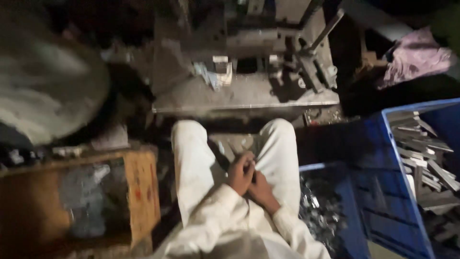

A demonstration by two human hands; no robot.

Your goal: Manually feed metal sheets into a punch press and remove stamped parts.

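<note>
Head view: both hands meet in the lap, between white-trousered knees. Left hand (pixel 241 173) curls shut on something small and pale; what it is, I cannot tell. Right hand (pixel 261 188) lies against it, grip unclear. At right, a blue crate (pixel 383 144) holds flat metal strips (pixel 424 148); a nearer blue bin (pixel 342 201) holds small shiny parts (pixel 318 211). At left, a cardboard box (pixel 141 192) holds greyish pieces.

Grey metal press bed (pixel 249 96), small blurred metal parts (pixel 218 72) directly on it.
</note>
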